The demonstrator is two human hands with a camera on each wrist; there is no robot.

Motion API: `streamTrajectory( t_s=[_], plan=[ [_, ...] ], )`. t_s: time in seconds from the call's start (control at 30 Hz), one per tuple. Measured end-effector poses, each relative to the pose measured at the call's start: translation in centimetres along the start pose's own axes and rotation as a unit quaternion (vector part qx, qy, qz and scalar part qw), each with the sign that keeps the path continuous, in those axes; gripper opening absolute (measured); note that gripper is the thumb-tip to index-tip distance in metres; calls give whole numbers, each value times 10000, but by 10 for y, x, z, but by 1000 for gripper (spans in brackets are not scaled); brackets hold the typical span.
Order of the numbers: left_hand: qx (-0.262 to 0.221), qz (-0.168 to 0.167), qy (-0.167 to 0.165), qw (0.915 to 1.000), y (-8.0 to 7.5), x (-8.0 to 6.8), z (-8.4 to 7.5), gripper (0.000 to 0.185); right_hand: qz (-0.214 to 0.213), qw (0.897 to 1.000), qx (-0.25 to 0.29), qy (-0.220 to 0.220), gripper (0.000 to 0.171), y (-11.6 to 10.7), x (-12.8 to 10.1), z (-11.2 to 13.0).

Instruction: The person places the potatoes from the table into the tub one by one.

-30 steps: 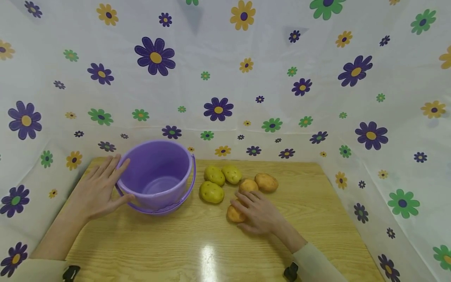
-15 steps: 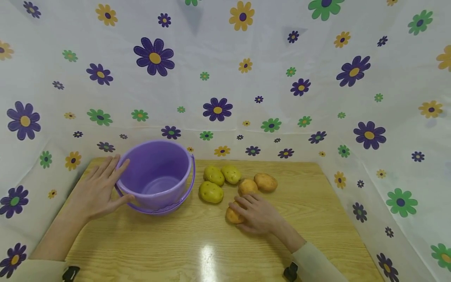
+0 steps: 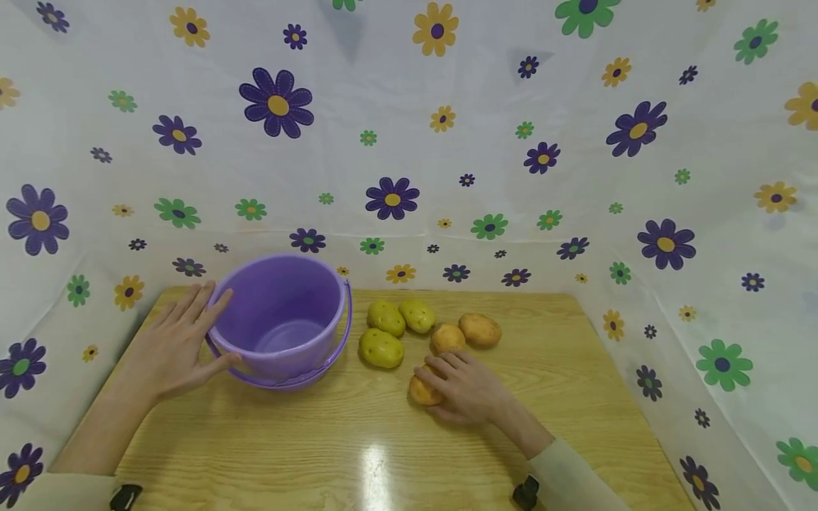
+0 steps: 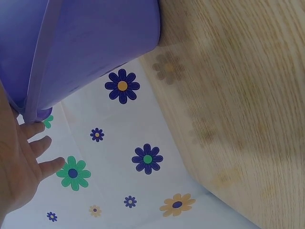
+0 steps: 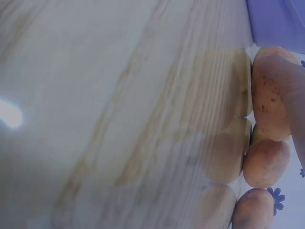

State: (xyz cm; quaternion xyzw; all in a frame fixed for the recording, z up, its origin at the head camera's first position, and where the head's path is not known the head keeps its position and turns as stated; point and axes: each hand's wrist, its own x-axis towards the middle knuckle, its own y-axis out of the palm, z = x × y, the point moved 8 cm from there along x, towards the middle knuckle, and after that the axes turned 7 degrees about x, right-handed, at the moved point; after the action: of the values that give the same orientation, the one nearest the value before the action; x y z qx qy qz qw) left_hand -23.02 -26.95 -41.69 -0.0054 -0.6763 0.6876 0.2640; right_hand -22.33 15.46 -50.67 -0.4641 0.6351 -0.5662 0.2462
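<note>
A purple bucket (image 3: 281,312) stands upright at the left of the table, its handle hanging down at the front. My left hand (image 3: 172,351) rests against its left side with straight fingers near the rim and the thumb spread forward. In the left wrist view, relaxed fingers (image 4: 51,167) show beside the bucket wall (image 4: 105,33). My right hand (image 3: 469,387) grips a brown potato (image 3: 422,390), fingers over its top. The thumb (image 5: 290,86) lies along that potato (image 5: 268,112) in the right wrist view. Behind it are two more brown potatoes (image 3: 481,331).
Three yellow-green potatoes (image 3: 381,348) lie grouped between the bucket and the brown ones. The wooden table (image 3: 307,454) meets a white flower-printed sheet (image 3: 345,163) at the back and both sides.
My right hand has drawn slightly toward me with the brown potato, and its fingers sit closer round it. The left hand keeps its place at the bucket.
</note>
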Motion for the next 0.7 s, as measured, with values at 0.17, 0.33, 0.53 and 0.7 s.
streamTrajectory(
  t_s=[0.17, 0.33, 0.53, 0.7],
  plan=[
    [-3, -41, 14, 10000, -1, -1, 0, 107, -97, 9999, 33, 17, 73, -4, 1, -1],
    [1, -29, 36, 10000, 0, -1, 0, 107, -367, 9993, 16, -6, 76, -15, 6, -1],
    [-8, -36, 20, 10000, 0, 0, 1, 109, -587, 9983, 64, 11, 78, -25, 14, -1],
    [-18, -22, 5, 10000, 1, 0, 1, 109, -696, 9975, 123, 29, 78, -31, 18, -2]
  ],
)
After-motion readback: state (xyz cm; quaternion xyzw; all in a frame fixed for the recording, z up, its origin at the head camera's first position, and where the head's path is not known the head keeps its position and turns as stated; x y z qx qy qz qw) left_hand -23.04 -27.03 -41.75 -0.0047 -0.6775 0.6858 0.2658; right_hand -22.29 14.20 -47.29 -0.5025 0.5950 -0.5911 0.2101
